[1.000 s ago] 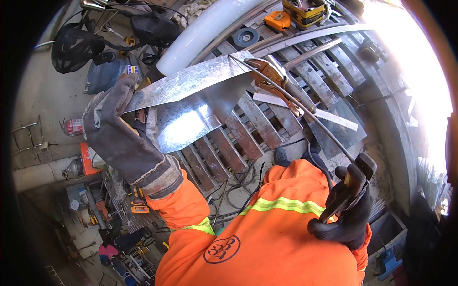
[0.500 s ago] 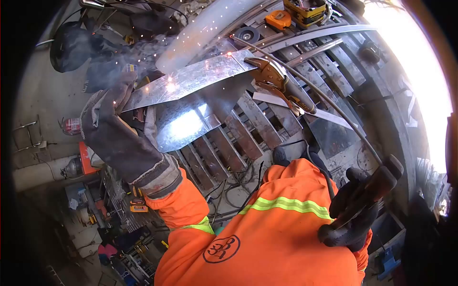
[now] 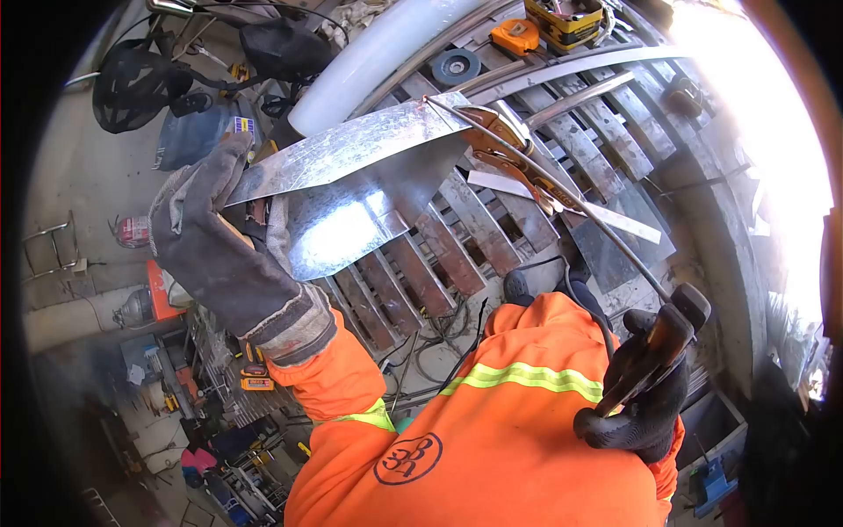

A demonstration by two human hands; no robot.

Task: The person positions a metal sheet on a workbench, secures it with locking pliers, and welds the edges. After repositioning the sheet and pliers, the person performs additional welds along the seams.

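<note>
Slatted metal surface [image 3: 443, 256] mid-frame, bent shiny sheet [image 3: 338, 162] upper centre. Left hand [image 3: 198, 220] clamped on sheet's left end, right hand [image 3: 645, 413] wrapped round rod holder [image 3: 669, 334], lower right. Locking pliers [image 3: 479, 139] by sheet's right end, thin rod [image 3: 615, 239] tip there too. Tip-positioning step imo, next move wants steady rod, no sheet wobble

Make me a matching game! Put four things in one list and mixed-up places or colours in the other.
1. left hand
2. right hand
3. round disc
4. pliers

A. near the orange case
B. grey glove, holding the metal sheet
C. at the sheet's corner, partly behind the rod
D. black glove, gripping the dark holder

1-B; 2-D; 3-A; 4-C
</note>
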